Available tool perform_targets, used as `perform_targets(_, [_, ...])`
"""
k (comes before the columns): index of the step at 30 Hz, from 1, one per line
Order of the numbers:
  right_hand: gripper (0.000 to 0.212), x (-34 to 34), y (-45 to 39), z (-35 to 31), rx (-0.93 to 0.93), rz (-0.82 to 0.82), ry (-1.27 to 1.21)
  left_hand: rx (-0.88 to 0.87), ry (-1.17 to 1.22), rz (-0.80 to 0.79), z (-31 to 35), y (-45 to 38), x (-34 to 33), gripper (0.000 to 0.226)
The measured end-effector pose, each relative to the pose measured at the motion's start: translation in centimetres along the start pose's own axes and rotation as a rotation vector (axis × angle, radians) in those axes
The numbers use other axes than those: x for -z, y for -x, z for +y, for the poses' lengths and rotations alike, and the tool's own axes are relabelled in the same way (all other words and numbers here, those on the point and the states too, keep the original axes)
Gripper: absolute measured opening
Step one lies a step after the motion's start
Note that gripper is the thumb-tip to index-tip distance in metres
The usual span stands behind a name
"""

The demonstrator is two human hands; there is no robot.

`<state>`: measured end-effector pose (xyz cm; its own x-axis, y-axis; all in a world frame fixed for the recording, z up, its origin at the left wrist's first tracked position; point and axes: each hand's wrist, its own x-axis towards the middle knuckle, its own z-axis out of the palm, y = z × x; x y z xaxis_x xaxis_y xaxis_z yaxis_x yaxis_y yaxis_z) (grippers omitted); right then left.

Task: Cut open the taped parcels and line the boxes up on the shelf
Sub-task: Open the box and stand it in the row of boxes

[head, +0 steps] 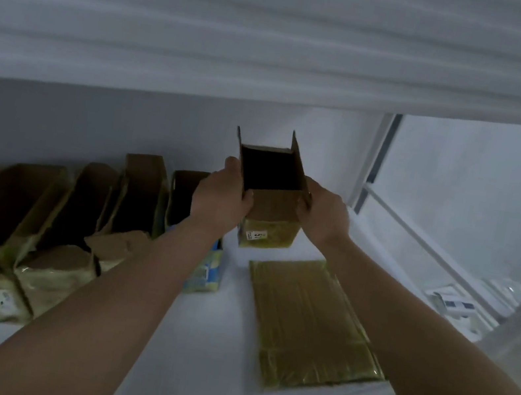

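Note:
An opened cardboard box with its flaps up and yellowish tape round its lower part is held at the back of the white shelf. My left hand grips its left side and my right hand grips its right side. To the left a row of several opened taped boxes leans along the shelf. A flat parcel wrapped in yellowish tape lies on the shelf in front of the held box.
A blue and white carton stands under my left forearm. The upper shelf board hangs low overhead. A metal upright and rail bound the shelf on the right, with white items beyond.

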<state>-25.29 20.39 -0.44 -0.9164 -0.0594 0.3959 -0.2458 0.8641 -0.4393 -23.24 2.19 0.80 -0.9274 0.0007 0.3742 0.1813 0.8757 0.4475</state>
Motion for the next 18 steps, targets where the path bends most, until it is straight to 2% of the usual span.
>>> perform_targets(5, [0.043,-3.4,-1.1,1.4,0.003,-0.007,-0.157,0.071,-0.231,0.028,-0.8,-0.5,-2.0,0.043])
perform_targets(9, [0.044,-6.2,-1.3,2.3,-0.044,-0.086,-0.211,0.154,-0.371,-0.069,-1.3,-0.1,-3.4,0.053])
perform_targets(13, [0.052,-8.1,-1.2,3.0,-0.099,-0.214,-0.248,0.189,-0.39,-0.134,-2.0,0.4,-4.4,0.045])
perform_targets(18, [0.049,-9.0,-1.6,3.1,-0.05,-0.292,-0.214,0.163,-0.424,-0.14,-2.2,0.5,-4.7,0.039])
